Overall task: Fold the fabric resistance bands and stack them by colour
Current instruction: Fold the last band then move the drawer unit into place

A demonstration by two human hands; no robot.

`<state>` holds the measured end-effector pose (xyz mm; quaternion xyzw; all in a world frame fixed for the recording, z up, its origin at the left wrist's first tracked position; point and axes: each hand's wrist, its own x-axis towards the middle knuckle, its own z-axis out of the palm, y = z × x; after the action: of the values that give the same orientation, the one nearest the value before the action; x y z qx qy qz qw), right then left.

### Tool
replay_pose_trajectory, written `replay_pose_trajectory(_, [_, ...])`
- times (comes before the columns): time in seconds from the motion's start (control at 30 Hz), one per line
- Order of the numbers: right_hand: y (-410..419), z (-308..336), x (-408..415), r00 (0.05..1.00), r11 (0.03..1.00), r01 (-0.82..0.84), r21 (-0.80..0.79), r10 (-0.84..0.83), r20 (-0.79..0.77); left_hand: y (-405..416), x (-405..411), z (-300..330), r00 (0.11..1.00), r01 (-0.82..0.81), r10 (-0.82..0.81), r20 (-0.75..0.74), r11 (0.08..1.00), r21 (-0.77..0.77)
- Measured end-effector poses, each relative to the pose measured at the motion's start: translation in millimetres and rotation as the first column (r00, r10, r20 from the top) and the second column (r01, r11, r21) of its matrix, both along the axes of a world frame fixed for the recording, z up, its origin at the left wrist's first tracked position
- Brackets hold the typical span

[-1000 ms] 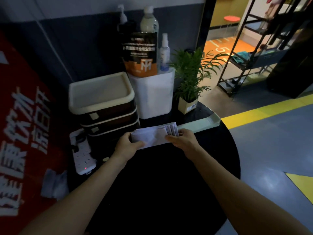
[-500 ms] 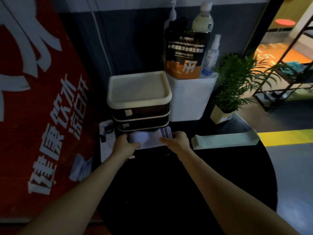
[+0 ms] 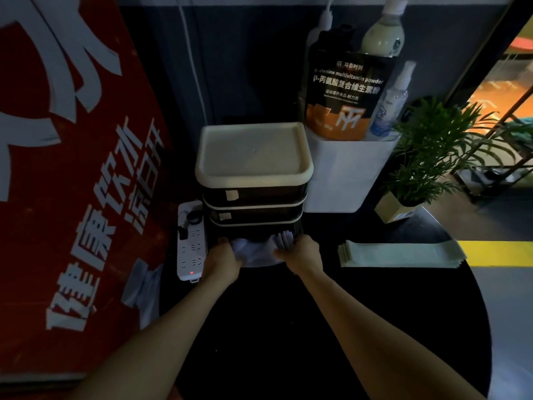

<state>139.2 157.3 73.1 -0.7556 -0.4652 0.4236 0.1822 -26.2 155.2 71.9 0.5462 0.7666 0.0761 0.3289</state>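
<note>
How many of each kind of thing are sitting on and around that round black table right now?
Band stacks: 2, a pale bundle gripped by the left hand and right hand, and a green stack
Stacked drawer boxes: 3
Bottles: 3, a drink bottle, a spray bottle, a pump bottle
Powder pouch: 1
Potted plant: 1
Power strip: 1
Total: 11

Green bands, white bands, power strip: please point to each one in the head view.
green bands [image 3: 401,254], head view, middle of the flat stack's top.
white bands [image 3: 253,254], head view, fabric showing between both hands.
power strip [image 3: 191,249], head view, its socket face.
</note>
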Motion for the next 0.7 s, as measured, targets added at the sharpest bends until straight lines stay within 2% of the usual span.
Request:
replay_pose_trajectory(0.1, [-3,2,-1,0.999,1.000,-0.015,0.019,0.014,0.040,-3,-5,0,0.998,0.061,-0.060,-0.029,0.997,0.057])
replay_pose_trajectory(0.2, [-9,7,-3,0.995,0.998,-0.049,0.050,0.044,0.093,-9,-16,-1,0.983,0.184,-0.176,-0.058,0.963,0.196])
replay_pose_trajectory(0.3, [-17,9,1,0.973,0.986,-0.109,0.124,0.081,0.215,-22,-29,-5,0.954,0.296,-0.297,-0.043,0.907,0.301])
replay_pose_trajectory(0.37, [-23,7,5,0.944,0.968,-0.161,0.191,0.095,0.315,-30,-37,-10,0.934,0.357,-0.336,-0.119,0.878,0.319])
replay_pose_trajectory(0.5, [-39,-5,15,0.902,0.875,-0.346,0.339,0.211,0.376,-40,-42,-17,0.912,0.411,-0.373,-0.173,0.841,0.353])
replay_pose_trajectory(0.6, [-48,-13,20,0.820,0.805,-0.514,0.296,0.361,0.445,-42,-40,-20,0.895,0.445,-0.393,-0.209,0.814,0.373])
replay_pose_trajectory(0.7, [-49,-23,24,0.755,0.762,-0.583,0.282,0.380,0.535,-43,-40,-22,0.891,0.453,-0.381,-0.248,0.793,0.407])
